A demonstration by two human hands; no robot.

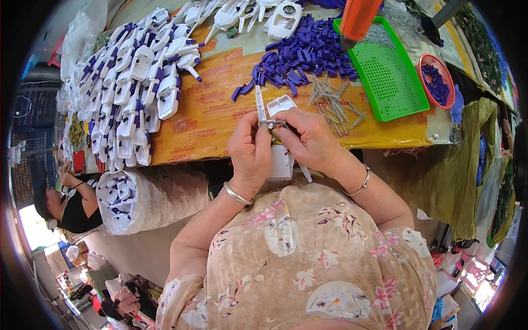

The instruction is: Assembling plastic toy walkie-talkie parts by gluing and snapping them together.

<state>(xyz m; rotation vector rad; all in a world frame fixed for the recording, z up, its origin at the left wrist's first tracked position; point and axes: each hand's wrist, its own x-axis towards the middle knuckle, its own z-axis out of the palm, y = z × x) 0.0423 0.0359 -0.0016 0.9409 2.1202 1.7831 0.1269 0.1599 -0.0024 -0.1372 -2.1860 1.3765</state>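
At the table's near edge, my left hand [250,151] and my right hand [313,140] meet, both closed with thumbs and fingertips pinched together. Between them is a small assembly [271,125] with a metallic bit; its details are too small to make out. A white plastic casing half [281,103] shows just beyond my fingers, beside a slim white handle [259,102] by my left fingers. Below my fingertips hangs another white casing piece [281,163], partly covered by my hands. Its exact grip is hidden.
Many white-and-purple handled pieces [129,82] are heaped left. Purple parts [308,52] and thin grey rods [335,104] lie ahead. An orange tool [360,19] hangs over a green basket [388,113], near a red basket [454,91]. A filled sack [170,192] and a person [77,206] are left.
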